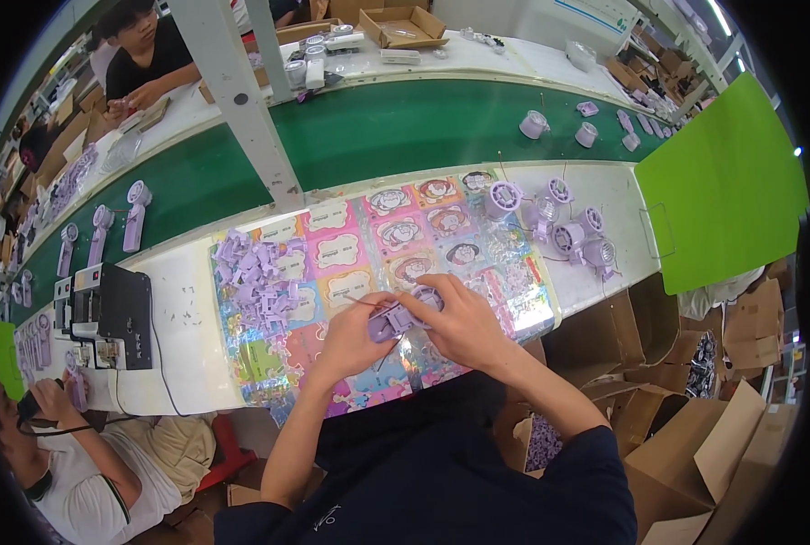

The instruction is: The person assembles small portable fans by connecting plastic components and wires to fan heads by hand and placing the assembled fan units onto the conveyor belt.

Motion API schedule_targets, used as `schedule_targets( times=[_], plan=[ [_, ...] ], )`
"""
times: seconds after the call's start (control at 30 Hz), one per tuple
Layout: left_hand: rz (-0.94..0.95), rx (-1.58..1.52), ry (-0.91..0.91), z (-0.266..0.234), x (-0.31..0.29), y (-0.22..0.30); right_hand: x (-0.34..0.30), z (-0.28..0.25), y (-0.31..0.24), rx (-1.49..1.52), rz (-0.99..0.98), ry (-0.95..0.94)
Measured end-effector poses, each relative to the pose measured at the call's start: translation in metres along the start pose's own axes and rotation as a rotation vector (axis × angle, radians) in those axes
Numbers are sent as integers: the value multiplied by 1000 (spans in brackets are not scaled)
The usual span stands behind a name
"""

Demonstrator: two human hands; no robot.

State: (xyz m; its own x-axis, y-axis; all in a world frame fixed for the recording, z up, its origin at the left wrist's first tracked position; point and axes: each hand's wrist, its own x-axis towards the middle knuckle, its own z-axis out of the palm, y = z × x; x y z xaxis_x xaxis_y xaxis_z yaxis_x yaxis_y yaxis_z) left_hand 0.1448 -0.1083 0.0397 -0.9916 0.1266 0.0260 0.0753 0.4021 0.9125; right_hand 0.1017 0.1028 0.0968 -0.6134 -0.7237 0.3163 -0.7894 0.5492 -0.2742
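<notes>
At the near edge of the worktable [196, 372], the person's two hands meet over a lilac fan body [394, 320], held just above a mat of colourful printed sheets [332, 252]. The left hand [350, 343] is curled partly closed, its thumb and fingers pinching the narrower end, where a thin reddish wire [361, 301] sticks out toward ten o'clock. The right hand [468, 322] is bent around the round end, thumb and fingers gripping it from either side.

Clockwise from the hands, a heap of small lilac parts [258, 282] lies on the mat between nine and ten o'clock; farther out at ten, handheld fans [137, 216] rest on the green belt [405, 113], which crosses at twelve. Round fan heads [568, 238] cluster at two, and open cardboard boxes [686, 436] sit at four. Over at nine stands a black machine [125, 318].
</notes>
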Motion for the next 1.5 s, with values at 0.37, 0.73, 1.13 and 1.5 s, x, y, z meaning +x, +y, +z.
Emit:
schedule_targets(
  times=[0.37,0.73,1.13,1.5],
  plan=[
    [29,-193,82,4,-6,-8,14,-1,-2,-115,-67,9],
    [-99,-380,98,5,-5,-1,16,-2,-2,-119,-105,62],
    [-100,-634,119,12,-3,-4,19,-6,1,-136,-161,46],
    [-188,-657,108,21,-6,-5,24,-20,2,-62,-199,4]
  ],
)
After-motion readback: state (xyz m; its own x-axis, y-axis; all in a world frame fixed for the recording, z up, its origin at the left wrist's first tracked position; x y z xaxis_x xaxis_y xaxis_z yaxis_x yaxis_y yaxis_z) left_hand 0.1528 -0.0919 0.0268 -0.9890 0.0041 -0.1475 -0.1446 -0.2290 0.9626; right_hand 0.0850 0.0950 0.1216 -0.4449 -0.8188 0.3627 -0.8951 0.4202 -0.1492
